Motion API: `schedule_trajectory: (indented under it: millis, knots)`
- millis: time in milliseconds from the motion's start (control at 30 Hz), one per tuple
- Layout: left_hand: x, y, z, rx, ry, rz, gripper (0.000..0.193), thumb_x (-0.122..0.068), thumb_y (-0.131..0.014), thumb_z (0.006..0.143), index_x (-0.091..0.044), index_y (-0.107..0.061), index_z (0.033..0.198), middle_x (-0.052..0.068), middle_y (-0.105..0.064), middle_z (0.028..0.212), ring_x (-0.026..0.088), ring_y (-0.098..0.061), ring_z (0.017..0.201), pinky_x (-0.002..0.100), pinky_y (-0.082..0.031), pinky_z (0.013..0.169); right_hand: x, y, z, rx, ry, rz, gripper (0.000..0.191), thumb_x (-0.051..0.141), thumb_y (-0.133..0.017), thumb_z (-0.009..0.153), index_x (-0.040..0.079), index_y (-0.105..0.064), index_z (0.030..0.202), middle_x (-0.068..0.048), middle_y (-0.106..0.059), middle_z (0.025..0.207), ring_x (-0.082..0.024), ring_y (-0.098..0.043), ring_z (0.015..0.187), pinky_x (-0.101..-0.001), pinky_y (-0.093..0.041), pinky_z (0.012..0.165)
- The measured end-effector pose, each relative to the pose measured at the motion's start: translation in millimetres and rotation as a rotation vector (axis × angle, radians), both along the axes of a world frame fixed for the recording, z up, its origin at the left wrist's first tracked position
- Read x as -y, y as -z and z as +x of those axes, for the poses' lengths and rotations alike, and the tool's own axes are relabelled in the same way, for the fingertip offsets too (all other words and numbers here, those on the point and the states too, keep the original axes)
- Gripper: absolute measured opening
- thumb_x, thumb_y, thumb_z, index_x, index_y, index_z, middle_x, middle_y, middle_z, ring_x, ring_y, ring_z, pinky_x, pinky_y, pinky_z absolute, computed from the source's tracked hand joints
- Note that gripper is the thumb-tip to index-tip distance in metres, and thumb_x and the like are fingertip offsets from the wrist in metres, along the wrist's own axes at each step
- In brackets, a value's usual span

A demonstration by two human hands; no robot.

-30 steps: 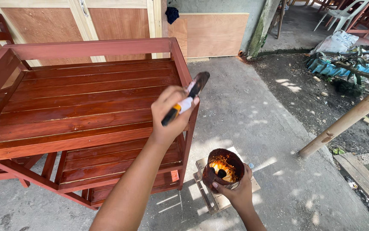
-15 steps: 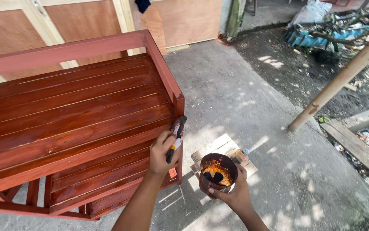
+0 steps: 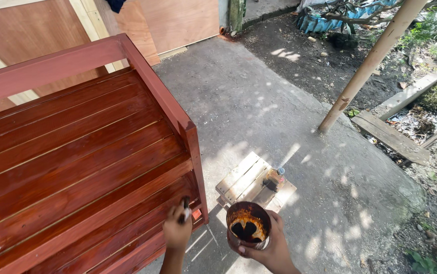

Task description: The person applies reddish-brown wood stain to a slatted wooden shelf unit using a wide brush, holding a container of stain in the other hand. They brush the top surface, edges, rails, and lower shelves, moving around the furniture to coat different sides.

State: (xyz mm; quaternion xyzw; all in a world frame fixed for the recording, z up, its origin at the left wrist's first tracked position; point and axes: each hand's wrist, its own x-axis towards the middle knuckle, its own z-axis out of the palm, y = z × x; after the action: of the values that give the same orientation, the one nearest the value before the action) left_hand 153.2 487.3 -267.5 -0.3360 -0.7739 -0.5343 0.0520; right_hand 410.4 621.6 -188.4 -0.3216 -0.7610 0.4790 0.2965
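Small dark-handled paintbrush (image 3: 185, 208) gripped in closed left hand (image 3: 177, 232) against near right corner of glossy red-brown slatted wooden bench (image 3: 76, 162), stain-smeared round tin (image 3: 248, 226) clasped by right hand (image 3: 271, 248), near right, over grey concrete floor (image 3: 259, 111).

Concrete floor (image 3: 279, 101) under bench (image 3: 76, 152), slatted board (image 3: 249, 180), perhaps bottle (image 3: 275, 178).

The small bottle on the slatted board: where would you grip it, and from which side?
Grip the small bottle around its body from above or the open concrete side. It seems to stand upright on the slatted board, clear of the right hand holding the can.
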Motion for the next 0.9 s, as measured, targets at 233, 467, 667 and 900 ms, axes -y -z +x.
schedule_trajectory:
  millis: [233, 467, 667, 900]
  knots:
    - [16.6, -52.9, 24.4, -0.275, 0.398, 0.122, 0.031, 0.0, -0.07, 0.077, 0.005, -0.069, 0.107, 0.024, -0.064, 0.118, 0.036, -0.072, 0.099, 0.042, -0.06, 0.082, -4.2, 43.5, -6.3, 0.073, 0.064, 0.023, 0.096, 0.036, -0.101, 0.043, 0.009, -0.064, 0.128, -0.012, -0.061, 0.129, -0.032, -0.043, 0.135, -0.0482, -0.038, 0.111]
    - [-15.3, -110.9, 13.0, -0.609, 0.121, 0.241, 0.023, 0.001, -0.073, 0.081, 0.004, -0.067, 0.103, 0.024, -0.064, 0.115, 0.04, -0.071, 0.103, 0.041, -0.06, 0.09, -10.1, 66.2, 3.7, 0.088, 0.098, -0.025, 0.096, 0.036, -0.1, 0.045, 0.008, -0.063, 0.129, -0.012, -0.059, 0.131, -0.033, -0.038, 0.139, -0.0487, -0.036, 0.112]
    - [-24.9, -61.0, 8.7, -0.528, 0.175, 0.158, 0.022, 0.001, -0.074, 0.079, 0.003, -0.068, 0.1, 0.023, -0.067, 0.113, 0.037, -0.073, 0.101, 0.039, -0.062, 0.085, -20.5, 78.0, -10.0, 0.026, 0.093, -0.005, 0.097, 0.034, -0.101, 0.043, 0.007, -0.064, 0.128, -0.012, -0.06, 0.132, -0.033, -0.04, 0.137, -0.0488, -0.035, 0.113]
    - [-29.2, 60.8, -8.2, -0.445, 0.308, -0.002, 0.034, -0.009, -0.074, 0.074, 0.002, -0.068, 0.106, 0.022, -0.064, 0.116, 0.042, -0.068, 0.101, 0.045, -0.057, 0.084, -21.4, 110.7, -15.0, -0.032, 0.104, 0.023, 0.098, 0.034, -0.1, 0.043, 0.006, -0.063, 0.129, -0.013, -0.06, 0.132, -0.033, -0.044, 0.136, -0.0452, -0.038, 0.113]
